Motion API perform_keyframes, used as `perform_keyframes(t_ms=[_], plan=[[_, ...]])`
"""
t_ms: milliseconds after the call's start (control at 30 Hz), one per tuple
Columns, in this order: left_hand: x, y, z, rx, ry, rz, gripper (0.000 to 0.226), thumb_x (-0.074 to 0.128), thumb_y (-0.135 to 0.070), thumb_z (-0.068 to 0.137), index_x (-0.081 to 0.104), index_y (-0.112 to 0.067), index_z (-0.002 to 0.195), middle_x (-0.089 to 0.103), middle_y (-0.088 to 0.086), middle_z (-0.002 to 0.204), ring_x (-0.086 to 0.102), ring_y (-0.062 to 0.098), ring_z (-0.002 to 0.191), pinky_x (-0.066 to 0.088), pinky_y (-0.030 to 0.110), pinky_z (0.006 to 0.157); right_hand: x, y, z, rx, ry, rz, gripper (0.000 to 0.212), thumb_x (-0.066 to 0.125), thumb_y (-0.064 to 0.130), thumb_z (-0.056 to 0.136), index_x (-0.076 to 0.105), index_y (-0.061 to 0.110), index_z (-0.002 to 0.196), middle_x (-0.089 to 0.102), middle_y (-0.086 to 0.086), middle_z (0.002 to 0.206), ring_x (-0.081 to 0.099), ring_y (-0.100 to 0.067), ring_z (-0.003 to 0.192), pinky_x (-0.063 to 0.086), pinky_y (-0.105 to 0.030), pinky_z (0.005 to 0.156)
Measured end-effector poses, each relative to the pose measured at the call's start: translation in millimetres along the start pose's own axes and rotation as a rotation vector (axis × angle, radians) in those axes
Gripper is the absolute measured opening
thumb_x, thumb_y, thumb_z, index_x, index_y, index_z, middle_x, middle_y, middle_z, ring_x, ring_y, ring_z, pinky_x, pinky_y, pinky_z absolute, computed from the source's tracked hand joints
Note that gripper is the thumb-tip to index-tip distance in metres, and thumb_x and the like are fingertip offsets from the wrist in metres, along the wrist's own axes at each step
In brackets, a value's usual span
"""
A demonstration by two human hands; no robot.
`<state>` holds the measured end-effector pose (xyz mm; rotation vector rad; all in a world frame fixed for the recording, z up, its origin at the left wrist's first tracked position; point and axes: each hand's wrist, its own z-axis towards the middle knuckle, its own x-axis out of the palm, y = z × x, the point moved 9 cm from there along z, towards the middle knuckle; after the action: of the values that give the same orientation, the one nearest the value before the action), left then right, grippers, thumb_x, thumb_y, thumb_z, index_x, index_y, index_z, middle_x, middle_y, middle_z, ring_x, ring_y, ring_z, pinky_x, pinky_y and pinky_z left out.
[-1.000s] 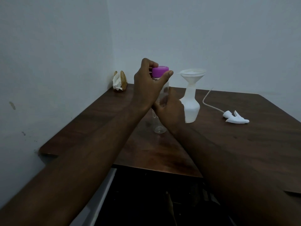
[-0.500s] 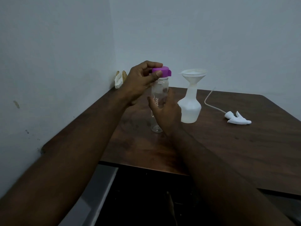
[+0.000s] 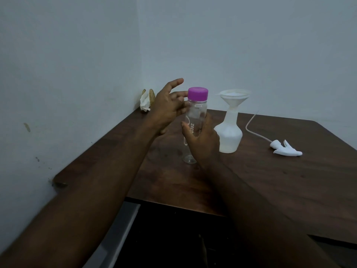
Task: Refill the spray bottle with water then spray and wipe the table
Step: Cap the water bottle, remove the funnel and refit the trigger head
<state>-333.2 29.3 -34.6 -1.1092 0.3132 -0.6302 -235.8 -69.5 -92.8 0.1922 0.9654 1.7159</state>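
Observation:
A clear water bottle (image 3: 195,115) with a purple cap (image 3: 198,94) stands upright on the dark wooden table (image 3: 280,180). My right hand (image 3: 202,140) grips its body from the near side. My left hand (image 3: 169,105) hovers just left of the cap with its fingers spread, fingertips close to the cap's edge. To the right stands the white spray bottle (image 3: 229,132) with a white funnel (image 3: 234,95) in its neck. The spray head (image 3: 284,148) with its tube lies on the table further right.
A crumpled white tissue in a small holder (image 3: 146,101) sits in the far left corner against the wall. Walls close off the table's left and back sides. The near edge drops to a dark gap below.
My left hand has let go of the purple cap and opened, drawing back to the left. The capped bottle stays upright in my right hand.

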Motion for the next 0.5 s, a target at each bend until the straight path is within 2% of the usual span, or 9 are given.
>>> perform_keyframes(t_ms=[33, 100, 200, 300, 400, 500], plan=[[-3.8, 3.4, 0.0, -0.027, -0.028, -0.047, 0.044, 0.046, -0.001, 0.099, 0.038, -0.015, 0.141, 0.068, 0.006, 0.11, 0.071, 0.018, 0.087, 0.057, 0.031, 0.076, 0.1, 0.3, -0.7, -0.004, -0.002, -0.002, 0.065, 0.062, 0.056, 0.086, 0.044, 0.016, 0.135, 0.069, -0.001, 0.114, 0.069, -0.017, 0.095, 0.057, -0.033, 0.084], [-6.0, 7.1, -1.2, -0.063, -0.06, -0.099, 0.043, 0.046, -0.013, 0.102, 0.035, -0.015, 0.143, 0.067, 0.005, 0.111, 0.072, 0.02, 0.089, 0.058, 0.033, 0.077, 1.5, -0.3, -1.1, -0.002, -0.01, -0.008, 0.065, 0.061, 0.057, 0.086, 0.044, 0.017, 0.135, 0.069, -0.001, 0.115, 0.069, -0.017, 0.095, 0.058, -0.034, 0.085], [-0.8, 3.6, -1.7, -0.05, -0.051, -0.047, 0.058, 0.058, -0.032, 0.095, 0.033, -0.017, 0.144, 0.065, 0.005, 0.113, 0.072, 0.015, 0.087, 0.057, 0.032, 0.078, 4.2, -1.3, -1.2, 0.005, -0.02, -0.013, 0.07, 0.057, 0.062, 0.084, 0.043, 0.018, 0.136, 0.068, -0.001, 0.12, 0.07, -0.018, 0.099, 0.058, -0.036, 0.087], [-1.9, 2.2, -1.1, -0.009, -0.053, 0.031, 0.067, 0.067, -0.025, 0.09, 0.03, -0.018, 0.145, 0.063, 0.009, 0.119, 0.071, 0.013, 0.087, 0.056, 0.029, 0.076, 4.9, -1.6, -1.6, 0.013, -0.002, 0.006, 0.069, 0.06, 0.059, 0.086, 0.042, 0.018, 0.138, 0.066, -0.001, 0.124, 0.069, -0.019, 0.103, 0.056, -0.032, 0.09], [-7.2, 6.0, 0.7, -0.017, -0.098, 0.0, 0.051, 0.052, -0.008, 0.099, 0.032, -0.017, 0.145, 0.065, 0.008, 0.115, 0.072, 0.015, 0.081, 0.057, 0.029, 0.072, 4.2, -0.4, -1.9, 0.001, 0.007, 0.026, 0.067, 0.062, 0.055, 0.087, 0.042, 0.017, 0.139, 0.064, -0.001, 0.127, 0.067, -0.019, 0.107, 0.053, -0.028, 0.091], [-5.3, 7.4, -1.0, -0.02, -0.109, -0.033, 0.048, 0.05, -0.023, 0.1, 0.033, -0.017, 0.144, 0.067, 0.004, 0.111, 0.072, 0.015, 0.083, 0.058, 0.034, 0.078, 4.2, -1.2, -1.9, 0.008, 0.004, 0.026, 0.067, 0.062, 0.054, 0.087, 0.041, 0.017, 0.139, 0.065, -0.001, 0.127, 0.067, -0.018, 0.106, 0.051, -0.025, 0.09]])
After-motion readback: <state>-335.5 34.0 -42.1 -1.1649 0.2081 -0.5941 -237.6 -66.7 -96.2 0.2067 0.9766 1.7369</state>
